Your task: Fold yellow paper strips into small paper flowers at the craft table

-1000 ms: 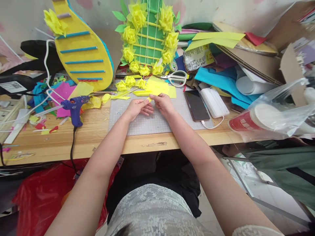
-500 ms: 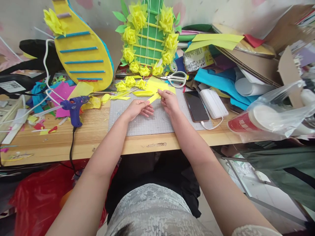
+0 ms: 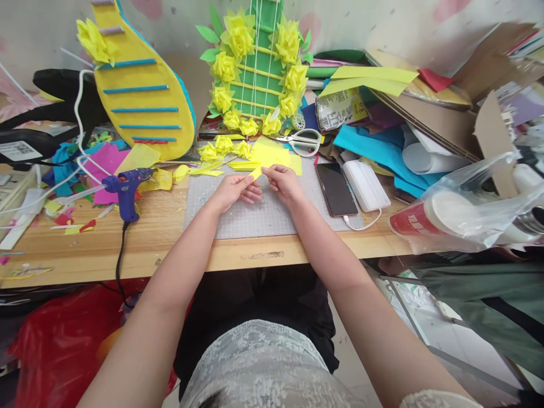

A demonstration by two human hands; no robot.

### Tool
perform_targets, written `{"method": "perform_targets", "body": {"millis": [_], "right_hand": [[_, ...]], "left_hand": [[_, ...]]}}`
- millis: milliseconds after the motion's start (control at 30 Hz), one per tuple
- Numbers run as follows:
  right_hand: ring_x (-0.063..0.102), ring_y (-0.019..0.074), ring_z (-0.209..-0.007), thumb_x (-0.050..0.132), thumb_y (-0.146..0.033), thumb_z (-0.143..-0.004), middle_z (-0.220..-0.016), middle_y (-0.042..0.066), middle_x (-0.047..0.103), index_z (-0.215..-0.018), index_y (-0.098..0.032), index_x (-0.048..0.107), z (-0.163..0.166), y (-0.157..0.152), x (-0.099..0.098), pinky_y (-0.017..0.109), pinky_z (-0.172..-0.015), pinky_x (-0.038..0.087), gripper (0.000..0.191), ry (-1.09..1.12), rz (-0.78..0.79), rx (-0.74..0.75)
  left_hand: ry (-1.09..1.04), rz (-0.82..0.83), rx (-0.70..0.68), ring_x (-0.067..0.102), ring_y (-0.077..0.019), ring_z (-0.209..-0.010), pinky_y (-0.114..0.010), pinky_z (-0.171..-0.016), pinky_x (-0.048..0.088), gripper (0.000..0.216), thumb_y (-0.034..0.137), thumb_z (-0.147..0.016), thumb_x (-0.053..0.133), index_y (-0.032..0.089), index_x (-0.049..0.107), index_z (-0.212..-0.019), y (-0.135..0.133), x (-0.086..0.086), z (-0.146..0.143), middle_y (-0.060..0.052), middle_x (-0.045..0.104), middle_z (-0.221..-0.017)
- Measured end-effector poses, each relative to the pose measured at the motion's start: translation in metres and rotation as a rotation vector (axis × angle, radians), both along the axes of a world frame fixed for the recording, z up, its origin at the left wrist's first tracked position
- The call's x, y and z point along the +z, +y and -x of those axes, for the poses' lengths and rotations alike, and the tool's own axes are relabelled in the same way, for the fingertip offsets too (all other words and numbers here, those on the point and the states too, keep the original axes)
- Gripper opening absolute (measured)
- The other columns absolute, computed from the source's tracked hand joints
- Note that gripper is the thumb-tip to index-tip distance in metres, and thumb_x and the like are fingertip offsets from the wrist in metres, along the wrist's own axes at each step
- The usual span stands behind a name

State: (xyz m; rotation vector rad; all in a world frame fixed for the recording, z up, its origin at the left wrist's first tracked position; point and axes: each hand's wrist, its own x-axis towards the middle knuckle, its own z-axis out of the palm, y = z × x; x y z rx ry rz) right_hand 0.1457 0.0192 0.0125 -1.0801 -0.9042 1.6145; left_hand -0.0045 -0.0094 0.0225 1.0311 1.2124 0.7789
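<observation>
Both hands work over a grey cutting mat (image 3: 255, 218) on the wooden desk. My left hand (image 3: 234, 190) pinches one end of a narrow yellow paper strip (image 3: 256, 172). My right hand (image 3: 284, 182) pinches the strip's other end close beside it, fingers curled. Just beyond the hands lie yellow paper sheets (image 3: 274, 153), more cut strips and several small yellow paper flowers (image 3: 225, 148). A green model decorated with yellow flowers (image 3: 255, 73) stands upright behind them.
A purple glue gun (image 3: 125, 187) rests left of the mat, cord trailing off the desk edge. Scissors (image 3: 304, 140), a phone (image 3: 335, 188) and a white power bank (image 3: 366, 185) lie right. A yellow and blue foam shape (image 3: 140, 96) leans at back left; a bagged cup (image 3: 459, 218) sits right.
My right hand had drawn the strip out to the right half a second ago; now it has come back beside the left hand, so less strip shows. The view shifted slightly.
</observation>
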Motion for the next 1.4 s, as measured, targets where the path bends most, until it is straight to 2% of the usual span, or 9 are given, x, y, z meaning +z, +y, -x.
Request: {"method": "perform_targets", "body": {"millis": [133, 233, 300, 367, 467, 633, 900, 1067, 1400], "right_hand": [[0.026, 0.0003, -0.039, 0.076, -0.022, -0.067, -0.041, -0.010, 0.035, -0.050, -0.017, 0.044, -0.005, 0.005, -0.001, 0.015, -0.036, 0.019, 0.037, 0.055, 0.013, -0.086], [0.026, 0.0002, -0.040, 0.076, -0.021, -0.068, -0.042, -0.010, 0.034, -0.052, -0.017, 0.044, -0.008, 0.007, 0.000, 0.014, -0.036, 0.018, 0.036, 0.099, 0.049, -0.093], [0.026, 0.0001, -0.040, 0.074, -0.020, -0.069, -0.043, -0.010, 0.035, -0.052, -0.017, 0.043, -0.008, 0.007, -0.001, 0.013, -0.035, 0.018, 0.036, 0.133, 0.061, -0.084], [0.026, 0.0001, -0.040, 0.073, -0.018, -0.071, -0.044, -0.010, 0.036, -0.052, -0.017, 0.043, -0.008, 0.008, -0.001, 0.013, -0.035, 0.018, 0.036, 0.170, 0.065, -0.082], [0.026, 0.0005, -0.039, 0.071, -0.016, -0.073, -0.045, -0.010, 0.036, -0.054, -0.017, 0.042, -0.009, 0.009, 0.001, 0.013, -0.035, 0.018, 0.034, 0.215, 0.088, -0.108], [0.026, 0.0008, -0.039, 0.066, -0.015, -0.078, -0.046, -0.009, 0.037, -0.055, -0.017, 0.041, -0.017, 0.013, 0.006, 0.013, -0.035, 0.018, 0.034, 0.238, 0.104, -0.159], [0.026, -0.0005, -0.040, 0.068, -0.017, -0.077, -0.048, -0.010, 0.036, -0.059, -0.018, 0.041, -0.021, 0.015, 0.004, 0.012, -0.035, 0.018, 0.032, 0.224, 0.100, -0.191], [0.026, -0.0009, -0.039, 0.067, -0.017, -0.077, -0.047, -0.011, 0.036, -0.057, -0.018, 0.038, -0.017, 0.013, 0.005, 0.012, -0.035, 0.020, 0.035, 0.189, 0.128, -0.171], [0.026, -0.0003, -0.039, 0.070, -0.022, -0.075, -0.047, -0.011, 0.034, -0.058, -0.018, 0.036, -0.019, 0.012, 0.010, 0.013, -0.036, 0.020, 0.038, 0.088, 0.073, -0.192]], "left_hand": [[0.156, -0.257, 0.144, 0.058, -0.0089, -0.049, -0.020, -0.045, 0.044, 0.023, 0.034, -0.086, 0.058, 0.012, 0.065, -0.086, 0.008, -0.009, 0.010, -0.006, 0.071, -0.078], [0.538, -0.593, 0.348, 0.063, -0.0145, -0.071, -0.025, -0.063, 0.050, 0.017, 0.026, -0.084, 0.058, 0.015, 0.066, -0.093, 0.019, -0.013, 0.016, -0.007, 0.070, -0.086], [0.801, -0.742, 0.283, 0.062, -0.0201, -0.093, -0.032, -0.082, 0.049, 0.020, 0.024, -0.084, 0.055, 0.017, 0.066, -0.100, 0.026, -0.012, 0.016, -0.008, 0.069, -0.099], [0.981, -0.806, 0.107, 0.056, -0.0247, -0.110, -0.038, -0.097, 0.043, 0.026, 0.021, -0.084, 0.053, 0.017, 0.065, -0.107, 0.033, -0.007, 0.013, -0.010, 0.067, -0.111], [1.121, -0.806, -0.082, 0.050, -0.0288, -0.120, -0.043, -0.104, 0.037, 0.038, 0.018, -0.083, 0.051, 0.014, 0.059, -0.120, 0.039, -0.001, 0.005, -0.013, 0.061, -0.124], [1.245, -0.725, -0.219, 0.054, -0.0327, -0.115, -0.046, -0.099, 0.039, 0.036, 0.020, -0.084, 0.049, 0.012, 0.062, -0.117, 0.038, 0.003, 0.001, -0.017, 0.065, -0.115], [1.163, -0.634, -0.261, 0.057, -0.0294, -0.109, -0.040, -0.092, 0.043, 0.028, 0.027, -0.087, 0.051, 0.014, 0.068, -0.105, 0.042, 0.008, 0.004, -0.014, 0.067, -0.112], [1.085, -0.473, -0.179, 0.060, -0.0232, -0.098, -0.033, -0.084, 0.045, 0.020, 0.020, -0.083, 0.056, 0.017, 0.067, -0.099, 0.046, 0.008, 0.004, -0.010, 0.068, -0.107], [1.149, -0.437, -0.286, 0.057, -0.0301, -0.107, -0.039, -0.094, 0.044, 0.013, 0.023, -0.071, 0.070, 0.015, 0.067, -0.081, 0.048, 0.012, -0.001, -0.012, 0.066, -0.101]]}}
